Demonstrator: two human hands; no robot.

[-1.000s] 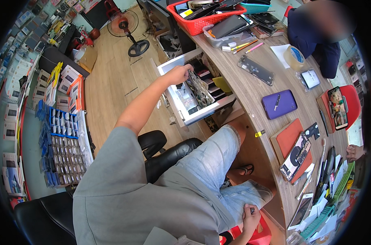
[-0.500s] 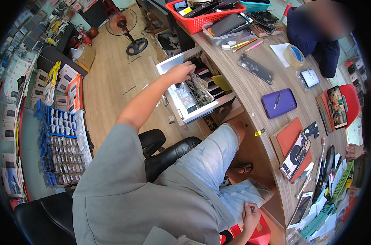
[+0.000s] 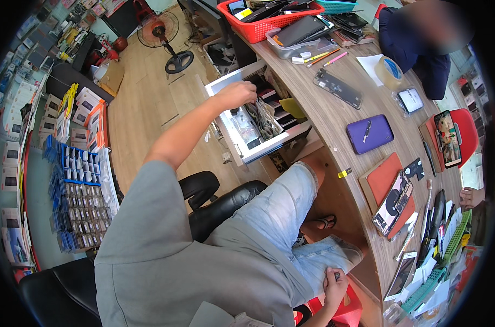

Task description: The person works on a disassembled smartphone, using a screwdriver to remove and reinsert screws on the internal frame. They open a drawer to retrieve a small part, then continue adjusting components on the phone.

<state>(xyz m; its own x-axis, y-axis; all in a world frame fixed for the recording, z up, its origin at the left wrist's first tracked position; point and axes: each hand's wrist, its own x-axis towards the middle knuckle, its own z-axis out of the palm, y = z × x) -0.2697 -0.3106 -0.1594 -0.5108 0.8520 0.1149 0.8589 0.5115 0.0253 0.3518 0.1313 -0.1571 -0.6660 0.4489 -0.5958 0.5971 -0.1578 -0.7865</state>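
While the left hand (image 3: 237,95) reaches into the drawer (image 3: 280,141) — fingers hidden, I can't tell their grip — its cables (image 3: 266,122) are best parted gently; the right hand (image 3: 334,288) is curled round a small dark thing (image 3: 337,276).

Surface (image 3: 334,122) runs down the R side, open drawer (image 3: 283,137) sticks out L of it w/ cables (image 3: 265,121) in it & L hand (image 3: 237,95) over its far part. Basket (image 3: 261,31) sits at the surface's far end, box (image 3: 299,52) just in front. Approx mid-surface: phone case (image 3: 381,131) w/ a thin tool (image 3: 367,129) on top. Nearer, opened phone (image 3: 393,204) lies partly on a notebook (image 3: 381,171). Fan (image 3: 179,61) stands on the floor (image 3: 133,109) beyond the drawer, racks (image 3: 84,163) far L. R hand (image 3: 334,286) rests by the thigh (image 3: 326,259), L of the surface's near end.
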